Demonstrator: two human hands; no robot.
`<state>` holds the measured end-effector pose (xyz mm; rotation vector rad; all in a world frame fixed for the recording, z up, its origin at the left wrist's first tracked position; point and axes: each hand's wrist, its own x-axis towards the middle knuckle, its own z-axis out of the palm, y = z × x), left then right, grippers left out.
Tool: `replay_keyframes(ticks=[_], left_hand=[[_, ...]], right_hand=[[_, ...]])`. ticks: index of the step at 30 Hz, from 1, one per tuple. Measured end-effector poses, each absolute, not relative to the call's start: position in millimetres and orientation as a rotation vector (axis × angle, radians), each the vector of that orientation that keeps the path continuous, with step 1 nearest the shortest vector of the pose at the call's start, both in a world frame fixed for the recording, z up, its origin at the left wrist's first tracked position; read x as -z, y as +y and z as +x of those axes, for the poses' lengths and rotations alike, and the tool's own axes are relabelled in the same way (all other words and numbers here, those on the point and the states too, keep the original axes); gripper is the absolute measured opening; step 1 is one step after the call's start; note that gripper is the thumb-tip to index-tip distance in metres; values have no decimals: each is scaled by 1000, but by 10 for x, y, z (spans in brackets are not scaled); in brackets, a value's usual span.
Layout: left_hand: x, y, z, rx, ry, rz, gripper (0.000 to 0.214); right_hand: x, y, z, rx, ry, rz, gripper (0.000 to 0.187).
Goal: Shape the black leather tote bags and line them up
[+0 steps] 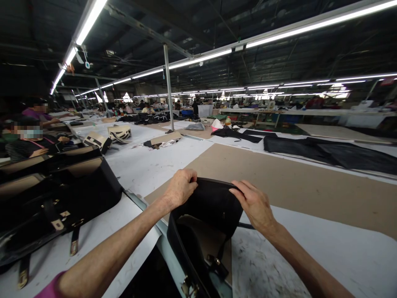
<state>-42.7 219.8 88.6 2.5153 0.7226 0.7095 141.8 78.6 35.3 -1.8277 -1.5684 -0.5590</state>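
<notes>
A black handbag (pixel 207 207) stands at the table's near edge with its top open toward me, showing a dark inside and a tan panel low down. My left hand (pixel 182 187) pinches the far rim at its left corner. At the right end of that same rim, my right hand (pixel 252 202) grips the edge between thumb and fingers. Metal fittings (pixel 190 285) show on the bag's near side, by the bottom of the view. The bag's underside is hidden.
Several black handbags (pixel 89 186) with gold-coloured hardware stand at left. A large tan sheet (pixel 297 186) covers part of the white tabletop (pixel 133 165). Black pieces (pixel 328 153) lie farther right. Two people (pixel 31 138) sit at far left. A metal post (pixel 168 87) rises beyond the sheet.
</notes>
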Motion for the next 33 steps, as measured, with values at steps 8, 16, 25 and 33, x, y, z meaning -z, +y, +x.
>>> replay_keyframes(ticks=[8,16,25,33], left_hand=[[-886,2208,-401,-701,720,2536,9],[-891,2230,-376,-687,787,2526,9],[-873,2230,-375,-734,799,2473,8],[-841,2273,-387,-757,778,2450,8]], right_hand=[[-481,817,1415,129,-1352,-1834,23],[-624,924,1291,528,-1601,-2048,28],[-695,1185,995,617,-1698,-2080,25],[-835,1279,916,395,-1782,-2090,29]])
